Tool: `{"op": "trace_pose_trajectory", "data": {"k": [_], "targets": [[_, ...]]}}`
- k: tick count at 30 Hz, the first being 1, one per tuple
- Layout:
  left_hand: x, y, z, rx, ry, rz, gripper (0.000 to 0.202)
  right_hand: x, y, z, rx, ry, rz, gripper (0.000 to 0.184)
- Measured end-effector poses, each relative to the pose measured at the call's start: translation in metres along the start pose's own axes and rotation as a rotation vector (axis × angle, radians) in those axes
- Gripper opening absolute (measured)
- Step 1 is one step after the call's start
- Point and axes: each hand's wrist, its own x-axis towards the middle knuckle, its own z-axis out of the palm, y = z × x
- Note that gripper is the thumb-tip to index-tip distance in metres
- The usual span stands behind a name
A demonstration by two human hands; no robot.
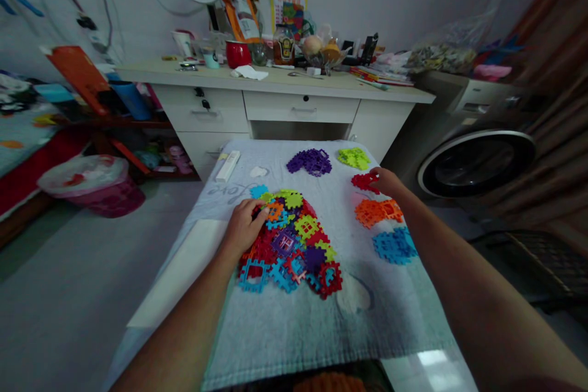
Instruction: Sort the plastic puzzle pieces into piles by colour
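Note:
A mixed pile of interlocking plastic pieces [285,244] in blue, red, purple, yellow-green and orange lies on the cloth-covered table. My left hand [244,228] rests at the pile's left edge, thumb and forefinger apart beside an orange piece [274,212]. At the table's right side my right hand [386,182] has its fingertips closed on a red plastic piece at the small red pile [362,181]. Near it are single-colour piles: yellow-green [353,158], orange [377,212], blue [395,246] and, farther left, purple [310,162].
A white strip-shaped object [228,166] lies at the table's far left corner. Behind stands a white drawer desk [303,107] with a red cup [237,54] and jars. A washing machine [475,135] is on the right, a pink bin [98,187] on the left.

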Motion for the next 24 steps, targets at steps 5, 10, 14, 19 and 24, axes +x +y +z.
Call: {"op": "trace_pose_trajectory", "data": {"k": [5, 10, 14, 19, 24], "targets": [[0.000, 0.001, -0.001, -0.001, -0.005, -0.001, 0.032, 0.003, 0.003, 0.003, -0.019, 0.030, 0.020, 0.042], [0.000, 0.002, -0.001, 0.001, -0.010, -0.007, 0.032, 0.002, 0.008, 0.007, -0.010, 0.049, 0.014, 0.042], [-0.001, 0.001, -0.001, 0.003, -0.011, -0.014, 0.032, -0.003, 0.011, 0.007, 0.025, 0.069, -0.029, 0.038], [-0.001, 0.001, -0.001, -0.002, -0.008, -0.002, 0.030, -0.022, -0.004, -0.004, 0.088, 0.226, -0.106, 0.034], [-0.001, 0.003, -0.002, -0.005, -0.010, -0.016, 0.031, -0.071, -0.050, -0.005, 0.294, 0.038, -0.402, 0.025]]}}
